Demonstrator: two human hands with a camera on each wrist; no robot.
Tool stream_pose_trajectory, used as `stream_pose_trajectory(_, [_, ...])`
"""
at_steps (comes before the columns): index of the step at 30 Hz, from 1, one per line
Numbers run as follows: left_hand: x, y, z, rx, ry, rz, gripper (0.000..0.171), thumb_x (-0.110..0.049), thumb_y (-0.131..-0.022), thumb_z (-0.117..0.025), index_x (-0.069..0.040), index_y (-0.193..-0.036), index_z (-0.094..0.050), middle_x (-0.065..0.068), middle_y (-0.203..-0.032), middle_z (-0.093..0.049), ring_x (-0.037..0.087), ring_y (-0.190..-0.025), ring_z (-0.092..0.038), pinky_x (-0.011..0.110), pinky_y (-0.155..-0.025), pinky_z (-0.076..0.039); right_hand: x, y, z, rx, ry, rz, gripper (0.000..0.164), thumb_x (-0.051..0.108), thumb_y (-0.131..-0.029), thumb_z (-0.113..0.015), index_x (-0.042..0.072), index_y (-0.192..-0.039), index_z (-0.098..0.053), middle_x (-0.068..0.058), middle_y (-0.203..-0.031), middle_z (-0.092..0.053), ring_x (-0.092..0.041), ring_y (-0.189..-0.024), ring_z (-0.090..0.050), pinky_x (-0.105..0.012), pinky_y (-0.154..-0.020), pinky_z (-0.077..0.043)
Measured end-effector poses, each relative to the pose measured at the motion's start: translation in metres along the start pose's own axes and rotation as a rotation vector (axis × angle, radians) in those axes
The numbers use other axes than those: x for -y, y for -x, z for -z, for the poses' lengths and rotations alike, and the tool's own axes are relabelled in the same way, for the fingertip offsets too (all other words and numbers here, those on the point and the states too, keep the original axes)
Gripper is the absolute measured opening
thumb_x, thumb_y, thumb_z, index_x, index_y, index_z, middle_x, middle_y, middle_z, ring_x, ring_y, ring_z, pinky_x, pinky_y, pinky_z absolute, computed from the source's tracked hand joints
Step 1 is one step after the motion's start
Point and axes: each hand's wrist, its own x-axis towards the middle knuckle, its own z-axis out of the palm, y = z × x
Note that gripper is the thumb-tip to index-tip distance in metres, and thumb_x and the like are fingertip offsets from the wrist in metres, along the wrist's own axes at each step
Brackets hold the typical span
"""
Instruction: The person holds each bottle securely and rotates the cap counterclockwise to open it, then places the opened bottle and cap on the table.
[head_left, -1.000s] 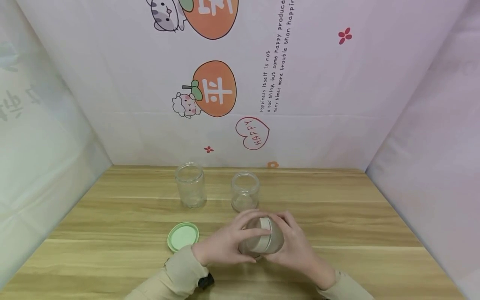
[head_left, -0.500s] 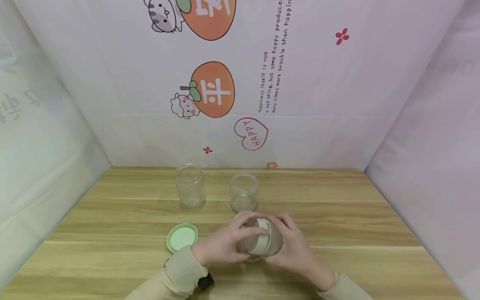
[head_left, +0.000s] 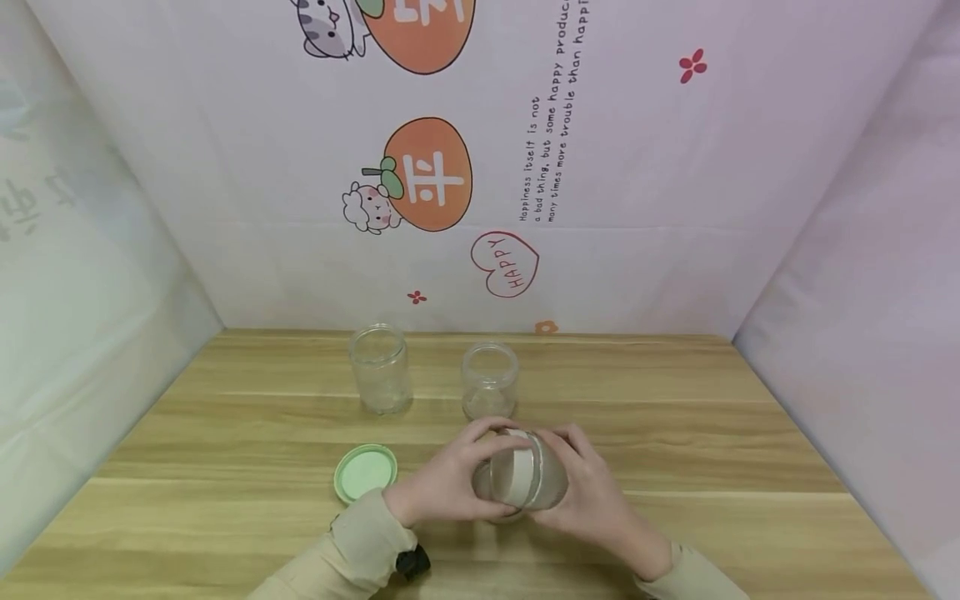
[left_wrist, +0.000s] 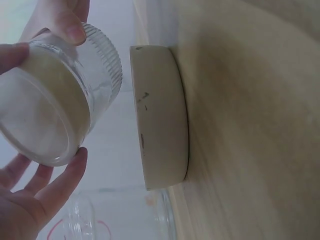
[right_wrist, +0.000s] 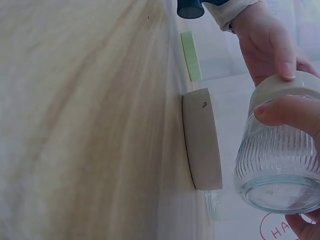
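Note:
Both hands hold a ribbed clear glass jar [head_left: 553, 482], tipped sideways low over the middle of the table. My left hand [head_left: 446, 485] grips its lid [head_left: 522, 477], which has a cream band and a see-through top, with thumb and fingers round the rim. The right hand [head_left: 596, 504] is wrapped round the jar's glass body, as the right wrist view also shows. Just below the jar, a thick round beige disc [left_wrist: 161, 117] with small dark marks lies on the wood; hands and jar mostly cover it in the head view.
Two clear jars without lids, a taller one [head_left: 380, 379] and a shorter one [head_left: 490, 379], stand at the back of the wooden table [head_left: 675, 417]. A pale green round lid [head_left: 366, 473] lies left of my left hand. White printed cloth walls [head_left: 637, 250] enclose the back and sides.
The left hand's fingers have shifted round the lid's rim, its index finger now lying farther back. The right hand keeps its grip on the jar; other objects have not moved.

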Motion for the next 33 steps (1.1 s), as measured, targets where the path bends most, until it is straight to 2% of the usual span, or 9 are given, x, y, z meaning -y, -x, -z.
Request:
stream_pose_trajectory(5, [-0.002,0.002,0.002,-0.002,0.187,0.182,0.069,-0.024,-0.076,-0.079,-0.023,-0.137,-0.046,0.004,-0.138,-0.039,0.022,-0.117,-0.050,0.027,-0.089,-0.051,0.000,-0.001,0.000,-0.001,-0.006,-0.027,0.090,0.017,-0.039,-0.094,0.004,-0.119,-0.057,-0.007,-0.109,-0.052,-0.020,-0.092,-0.060,-0.036,-0.071,-0.057])
stream_pose_trajectory(7, [-0.002,0.003,0.003,-0.011,0.215,0.215,0.069,-0.025,-0.077,-0.079,-0.024,-0.137,-0.045,0.001,-0.138,-0.039,0.023,-0.116,-0.051,0.027,-0.090,-0.051,0.000,-0.001,0.000,-0.008,-0.007,-0.030,0.090,0.017,-0.038,-0.094,0.004,-0.120,-0.057,-0.007,-0.108,-0.052,-0.020,-0.091,-0.060,-0.036,-0.070,-0.057])
stream_pose_trajectory(14, [0.000,0.006,0.004,-0.049,0.282,0.194,0.070,-0.019,-0.078,-0.078,-0.015,-0.138,-0.043,0.004,-0.140,-0.039,0.028,-0.116,-0.051,0.028,-0.091,-0.051,-0.001,-0.003,0.000,-0.019,-0.052,-0.072,0.090,0.017,-0.039,-0.093,0.006,-0.121,-0.057,-0.006,-0.108,-0.052,-0.017,-0.093,-0.057,-0.036,-0.072,-0.057])
stream_pose_trajectory(21, [0.002,0.008,0.003,-0.116,0.382,0.165,0.068,-0.009,-0.078,-0.076,-0.014,-0.136,-0.041,0.015,-0.137,-0.040,0.030,-0.121,-0.048,0.032,-0.093,-0.051,-0.005,-0.004,0.002,-0.054,-0.088,-0.121,0.088,0.015,-0.040,-0.093,0.002,-0.119,-0.058,-0.006,-0.106,-0.054,-0.016,-0.095,-0.055,-0.041,-0.076,-0.055])
stream_pose_trajectory(27, [-0.002,0.004,0.002,-0.154,0.544,0.211,0.070,-0.002,-0.078,-0.073,-0.006,-0.136,-0.034,0.023,-0.134,-0.043,0.041,-0.116,-0.053,0.033,-0.094,-0.050,-0.009,-0.008,0.012,-0.099,-0.093,-0.280,0.089,0.018,-0.038,-0.094,0.003,-0.119,-0.059,-0.005,-0.104,-0.056,-0.011,-0.095,-0.052,-0.037,-0.079,-0.051])
stream_pose_trajectory(33, [-0.004,-0.005,-0.005,-0.192,0.582,0.268,0.071,0.002,-0.076,-0.073,0.001,-0.133,-0.029,0.022,-0.129,-0.044,0.030,-0.115,-0.053,0.035,-0.099,-0.046,-0.015,-0.011,0.029,-0.135,-0.101,-0.416,0.090,0.011,-0.040,-0.093,-0.001,-0.121,-0.057,-0.011,-0.107,-0.056,-0.011,-0.095,-0.048,-0.039,-0.081,-0.046])
